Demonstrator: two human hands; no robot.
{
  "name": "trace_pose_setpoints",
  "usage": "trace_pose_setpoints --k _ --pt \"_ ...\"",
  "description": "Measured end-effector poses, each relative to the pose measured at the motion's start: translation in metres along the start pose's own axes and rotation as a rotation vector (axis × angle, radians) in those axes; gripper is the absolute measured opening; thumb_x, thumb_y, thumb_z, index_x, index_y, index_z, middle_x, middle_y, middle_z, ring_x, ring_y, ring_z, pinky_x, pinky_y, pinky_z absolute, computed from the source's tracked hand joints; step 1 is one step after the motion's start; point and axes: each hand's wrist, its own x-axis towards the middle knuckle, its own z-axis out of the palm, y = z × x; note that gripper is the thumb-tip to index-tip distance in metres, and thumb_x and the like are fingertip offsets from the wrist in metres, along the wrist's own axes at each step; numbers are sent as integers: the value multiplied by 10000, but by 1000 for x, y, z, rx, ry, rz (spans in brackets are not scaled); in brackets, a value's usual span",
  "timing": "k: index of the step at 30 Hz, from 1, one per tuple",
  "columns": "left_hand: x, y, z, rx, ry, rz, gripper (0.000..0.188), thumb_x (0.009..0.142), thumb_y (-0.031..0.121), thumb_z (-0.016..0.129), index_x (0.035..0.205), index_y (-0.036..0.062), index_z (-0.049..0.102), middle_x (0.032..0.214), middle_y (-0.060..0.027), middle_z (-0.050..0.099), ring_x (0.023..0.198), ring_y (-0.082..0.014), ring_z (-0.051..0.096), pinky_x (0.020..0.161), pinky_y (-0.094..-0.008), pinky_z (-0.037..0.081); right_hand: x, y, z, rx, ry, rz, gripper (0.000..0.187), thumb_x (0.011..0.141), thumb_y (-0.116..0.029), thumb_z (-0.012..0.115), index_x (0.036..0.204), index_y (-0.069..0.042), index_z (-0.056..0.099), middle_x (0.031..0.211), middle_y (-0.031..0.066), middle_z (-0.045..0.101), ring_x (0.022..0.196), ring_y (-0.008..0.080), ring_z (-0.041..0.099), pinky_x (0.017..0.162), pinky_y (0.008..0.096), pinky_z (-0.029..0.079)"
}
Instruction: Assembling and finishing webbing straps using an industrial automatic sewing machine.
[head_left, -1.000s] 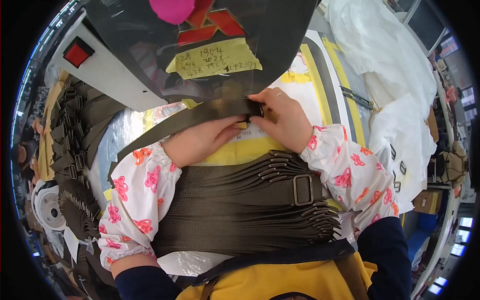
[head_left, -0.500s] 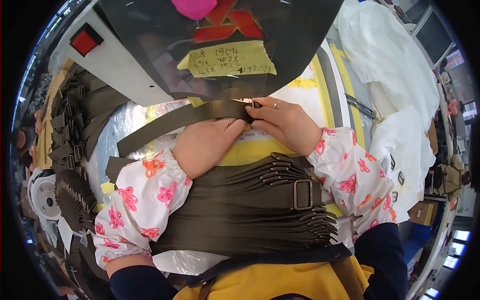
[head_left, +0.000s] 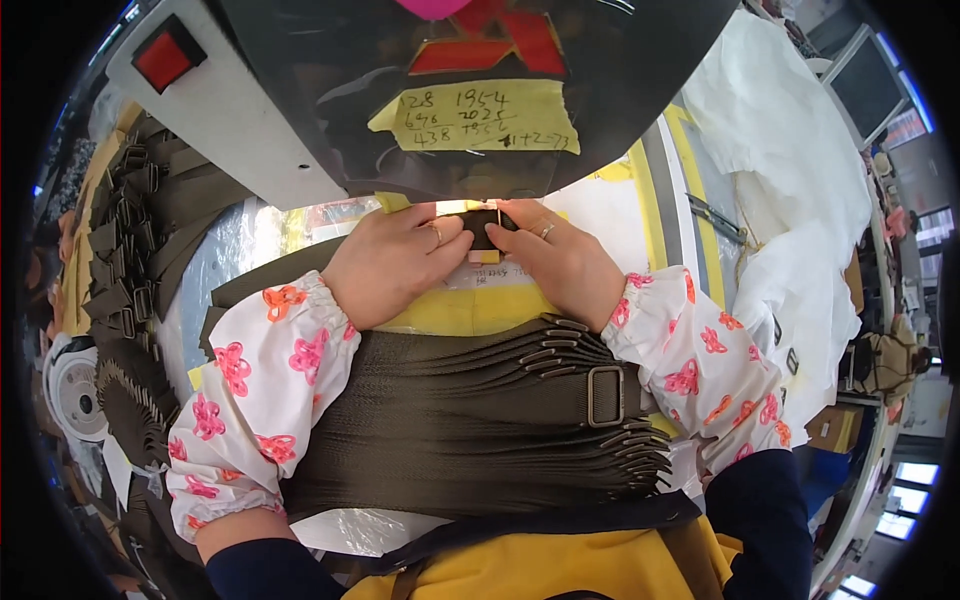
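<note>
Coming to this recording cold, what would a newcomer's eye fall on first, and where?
Probably the big dark machine head at the top centre, with a yellow note stuck on its front. Just under it, the left hand and right hand hold a dark strap, above bright flowered sleeves. Between the forearms lies a thick pile of dark straps, a rectangular metal buckle at its right.

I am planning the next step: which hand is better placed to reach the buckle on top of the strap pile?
Probably the right hand: the buckle lies at the right end of the strap pile, nearer to it than to the left hand. Both hold another strap, though.
</note>
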Motion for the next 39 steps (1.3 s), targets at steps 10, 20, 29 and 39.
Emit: trace_pose_setpoints --k 10,20,29,39 --pt "8 6 -1 7 3 -42 397 730 111 549 1118 184 588 1199 55 561 811 -169 575 577 -252 509 -5 -5 -15 -314 117 -115 223 697 -70 590 913 -65 643 1111 97 606 973 249 536 866 386 408" --pt "2 3 7 -39 111 -59 307 724 120 556 1021 150 628 1153 29 589 858 -174 591 606 -266 509 0 -7 -14 -344 51 -132 135 670 -64 583 800 -45 612 914 69 658 674 164 567 671 321 422" --pt "4 9 -7 -368 39 -290 276 746 42 608 1009 113 652 1013 -115 622 772 -310 606 653 -351 487 4 -5 -18 -183 144 -131 156 737 -75 663 877 -6 665 542 56 512 488 213 490 553 334 407" --pt "-6 4 -2 -201 7 -378 291 737 134 571 1012 214 621 1063 24 631 700 -189 615 636 -352 416 15 -7 -20 -146 99 -86 93 723 -54 622 810 -43 654 674 91 631 500 236 537 543 344 411"
